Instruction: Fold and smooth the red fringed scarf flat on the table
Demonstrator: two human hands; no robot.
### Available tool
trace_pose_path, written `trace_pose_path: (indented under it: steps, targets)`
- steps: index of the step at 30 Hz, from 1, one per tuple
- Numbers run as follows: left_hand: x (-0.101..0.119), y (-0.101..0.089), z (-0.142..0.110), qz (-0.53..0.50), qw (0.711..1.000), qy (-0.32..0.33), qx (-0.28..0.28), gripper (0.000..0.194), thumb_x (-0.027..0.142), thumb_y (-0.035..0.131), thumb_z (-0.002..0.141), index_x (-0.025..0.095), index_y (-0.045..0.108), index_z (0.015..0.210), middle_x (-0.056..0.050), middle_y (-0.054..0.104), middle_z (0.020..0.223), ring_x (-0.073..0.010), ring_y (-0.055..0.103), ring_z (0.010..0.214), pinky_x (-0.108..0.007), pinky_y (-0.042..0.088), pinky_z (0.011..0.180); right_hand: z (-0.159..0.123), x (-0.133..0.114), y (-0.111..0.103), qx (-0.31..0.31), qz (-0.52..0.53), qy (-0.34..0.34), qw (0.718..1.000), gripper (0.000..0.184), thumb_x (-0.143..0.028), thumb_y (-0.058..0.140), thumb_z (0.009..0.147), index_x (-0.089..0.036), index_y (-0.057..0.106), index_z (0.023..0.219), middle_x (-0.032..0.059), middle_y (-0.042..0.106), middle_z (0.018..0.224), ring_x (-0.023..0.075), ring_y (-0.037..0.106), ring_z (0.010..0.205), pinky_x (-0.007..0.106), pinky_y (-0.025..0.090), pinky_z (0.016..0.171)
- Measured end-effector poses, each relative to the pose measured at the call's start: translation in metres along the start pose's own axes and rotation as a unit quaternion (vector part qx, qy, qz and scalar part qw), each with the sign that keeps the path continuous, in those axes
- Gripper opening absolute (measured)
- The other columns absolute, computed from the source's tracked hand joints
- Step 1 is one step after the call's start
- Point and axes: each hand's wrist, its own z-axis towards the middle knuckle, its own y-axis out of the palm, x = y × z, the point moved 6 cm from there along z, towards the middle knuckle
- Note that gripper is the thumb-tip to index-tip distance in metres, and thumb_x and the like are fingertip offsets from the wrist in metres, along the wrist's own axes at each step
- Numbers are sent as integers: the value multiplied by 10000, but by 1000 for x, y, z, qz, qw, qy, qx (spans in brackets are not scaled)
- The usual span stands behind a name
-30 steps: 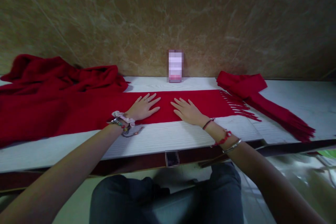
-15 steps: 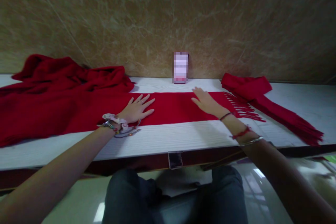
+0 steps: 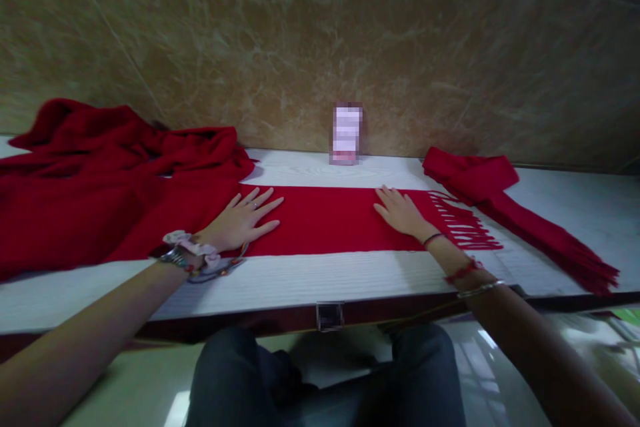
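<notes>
A long red scarf [image 3: 325,219] lies flat along the white table [image 3: 320,277], its fringe [image 3: 460,227] at the right end. My left hand [image 3: 243,219] rests flat on the scarf left of centre, fingers spread and open. Flat on the scarf just before the fringe lies my right hand [image 3: 403,212], fingers stretched out. Bracelets and a pink scrunchie sit on my wrists.
A heap of red cloth [image 3: 100,167] fills the table's left side. Another red fringed scarf [image 3: 500,193] lies folded at the right. A small blurred upright object [image 3: 347,135] stands against the brown marble wall. My knees show below the table's front edge.
My hands have slid apart over the scarf: the right one went right toward the fringe, the left one a little to the left. The view shifted slightly.
</notes>
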Motion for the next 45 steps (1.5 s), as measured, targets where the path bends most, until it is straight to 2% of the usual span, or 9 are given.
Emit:
trace_pose_path:
  steps: [3,6,12,16,22,26,33,40,45]
  targets:
    - [1,0,1,-3,1000,-4,-2,543,472,289,882,267,229,1382,-59,183,1451,-291,165,1315,-492,185,1016,-15,79,4,18,-56,53,997,467,-296,275,886,-82,385,1286,192,384,1349,291,338,1246,501,345,940]
    - [2,-1,0,-2,1000,-9,-3,540,462,290,884,260,231,1382,-66,187,1450,-291,167,1314,-489,177,1021,-19,110,3,26,-73,37,996,446,-248,302,865,-33,435,1234,224,480,1258,284,416,1194,474,365,938]
    - [1,-11,11,-6,1000,1,-8,515,445,272,896,249,265,1372,-87,229,1436,-283,190,1308,-479,195,1016,12,57,-27,36,-42,-61,997,480,-291,342,867,-40,413,1269,187,419,1326,236,372,1232,392,318,1003]
    - [-4,-32,44,26,999,27,15,505,387,315,882,187,323,1345,-123,322,1387,-264,296,1262,-406,254,999,37,25,-35,-71,-30,-133,988,413,-213,449,815,-127,494,1216,128,510,1259,207,466,1153,346,348,977]
    - [-26,-36,86,27,992,66,-103,372,335,477,765,156,562,1079,-74,621,1019,-174,558,915,-221,400,768,51,54,-32,-150,-63,-106,981,333,-121,585,697,-142,608,1029,109,642,1013,206,596,919,303,450,792]
    - [-36,-36,90,26,989,68,-125,232,354,527,712,157,606,805,-43,621,813,-155,551,765,-196,384,660,50,70,-28,-160,-54,-103,980,290,-150,611,689,-125,614,978,114,627,1002,189,589,888,266,446,750]
    - [-44,-38,79,4,986,66,-151,244,346,578,649,156,575,802,-31,609,776,-161,547,728,-201,374,635,55,77,-25,-189,-42,-72,978,199,-206,625,667,-181,630,864,28,654,808,164,589,720,235,425,602]
    - [-58,-60,67,35,993,72,-85,246,389,511,694,179,584,798,-26,605,750,-166,550,724,-209,381,647,50,76,-47,-130,-62,-75,987,120,-192,574,705,-172,623,812,38,649,799,170,566,741,241,402,636]
    - [-53,-78,37,-15,996,76,-33,257,385,466,716,175,568,824,-44,599,841,-190,553,825,-241,390,766,24,71,-73,-14,-86,-115,990,192,-172,479,792,-129,610,925,96,630,916,194,562,853,269,403,758]
